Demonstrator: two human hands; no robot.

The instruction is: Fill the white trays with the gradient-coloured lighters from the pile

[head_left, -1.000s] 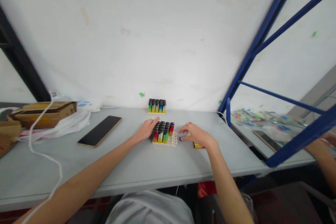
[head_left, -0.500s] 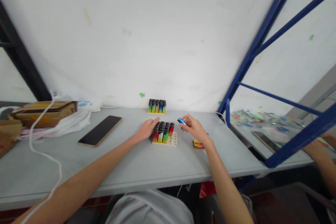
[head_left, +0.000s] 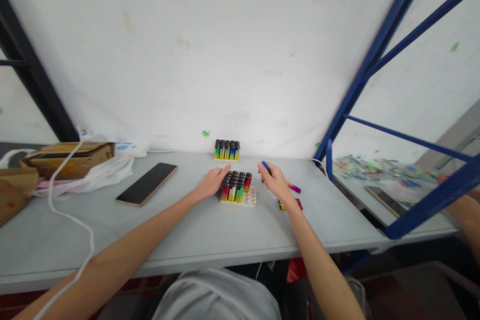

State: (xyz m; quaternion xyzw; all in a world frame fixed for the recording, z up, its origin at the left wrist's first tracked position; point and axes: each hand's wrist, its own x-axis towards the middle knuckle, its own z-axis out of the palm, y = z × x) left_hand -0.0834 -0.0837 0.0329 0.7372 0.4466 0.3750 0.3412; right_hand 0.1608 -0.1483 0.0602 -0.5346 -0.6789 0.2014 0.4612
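Observation:
A white tray (head_left: 249, 201) with round holes stands on the table, partly filled with upright lighters (head_left: 232, 192) in red, yellow and green with black tops. Empty holes show along its right side. My left hand (head_left: 214, 182) is closed around the tray's left side, the thumb by the rear lighters and the other fingers mostly hidden. Right of the tray, my right hand (head_left: 275, 180) pinches a blue lighter (head_left: 266, 167) in the air. Loose lighters (head_left: 294, 188) in purple, red and yellow lie beside and partly under my right wrist.
Against the wall stands a second tray of lighters (head_left: 227, 151). A phone (head_left: 147, 183) lies left of my hands. Farther left are cardboard boxes (head_left: 71, 160), a plastic bag (head_left: 112, 174) and a white cable (head_left: 75, 217). A blue metal frame (head_left: 358, 92) rises at right, with another person's arm (head_left: 465, 215) beyond.
My right hand has turned the blue lighter more upright, still right of the tray. A purple loose lighter now shows beside the wrist. My left hand stays at the tray; the view has shifted slightly.

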